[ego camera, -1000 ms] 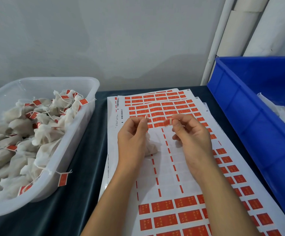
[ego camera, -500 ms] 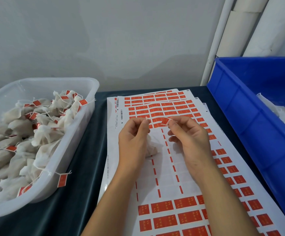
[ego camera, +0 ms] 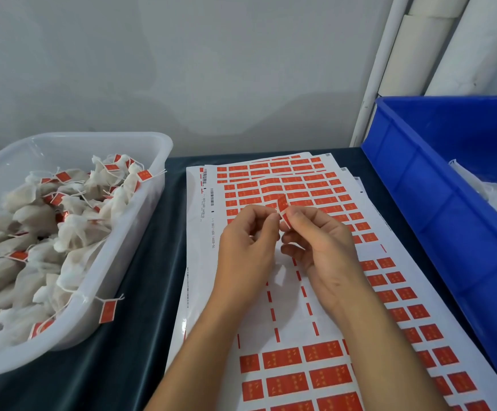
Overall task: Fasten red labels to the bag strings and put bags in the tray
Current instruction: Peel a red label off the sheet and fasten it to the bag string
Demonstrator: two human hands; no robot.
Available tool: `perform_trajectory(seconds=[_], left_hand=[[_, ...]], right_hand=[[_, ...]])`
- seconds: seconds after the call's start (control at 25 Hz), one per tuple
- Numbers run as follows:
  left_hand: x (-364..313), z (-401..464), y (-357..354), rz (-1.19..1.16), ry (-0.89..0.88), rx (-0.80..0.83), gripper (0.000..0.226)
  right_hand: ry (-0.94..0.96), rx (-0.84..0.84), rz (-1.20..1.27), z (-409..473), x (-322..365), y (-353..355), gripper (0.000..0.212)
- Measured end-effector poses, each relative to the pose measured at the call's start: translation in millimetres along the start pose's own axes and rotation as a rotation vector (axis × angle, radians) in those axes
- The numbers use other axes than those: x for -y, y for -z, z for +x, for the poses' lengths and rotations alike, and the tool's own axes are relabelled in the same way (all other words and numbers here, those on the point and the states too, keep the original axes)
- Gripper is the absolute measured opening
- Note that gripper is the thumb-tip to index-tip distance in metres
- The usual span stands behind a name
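- A red label (ego camera: pixel 282 206) is being pinched by the right hand (ego camera: pixel 318 247) over the label sheets (ego camera: pixel 294 307), probably for folding over a string.
- The left hand (ego camera: pixel 247 247) is being kept curled, fingertips pinched at the label; the bag is hidden.
- The tray (ego camera: pixel 158 161) of finished bags is lying at nine o'clock, within easy reach.
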State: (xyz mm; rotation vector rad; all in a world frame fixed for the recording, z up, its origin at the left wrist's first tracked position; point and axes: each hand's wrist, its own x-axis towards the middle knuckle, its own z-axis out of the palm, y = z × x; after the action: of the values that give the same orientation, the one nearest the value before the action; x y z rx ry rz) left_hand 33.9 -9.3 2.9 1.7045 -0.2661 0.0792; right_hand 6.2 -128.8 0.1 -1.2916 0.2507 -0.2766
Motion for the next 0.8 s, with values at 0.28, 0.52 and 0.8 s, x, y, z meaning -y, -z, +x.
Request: perform_trajectory(seconds=[0.28,0.52,0.8], left_hand=[[1.2,-0.4,-1.9,0.041,-0.002,0.024,0.015],[2.4,-0.4,-1.7,0.032,-0.002,0.020,0.017],[3.6,0.9,-2.5,0.026,-0.010,0.011,0.020]], right_hand=[[-0.024,-0.051,-0.006,1.6,-1.3,0.7,0.017],[-0.039,-0.072,0.009,1.5,-1.7,0.7,0.012],[-0.029,-0.077,0.015,2.9,-2.2,0.3,0.010]])
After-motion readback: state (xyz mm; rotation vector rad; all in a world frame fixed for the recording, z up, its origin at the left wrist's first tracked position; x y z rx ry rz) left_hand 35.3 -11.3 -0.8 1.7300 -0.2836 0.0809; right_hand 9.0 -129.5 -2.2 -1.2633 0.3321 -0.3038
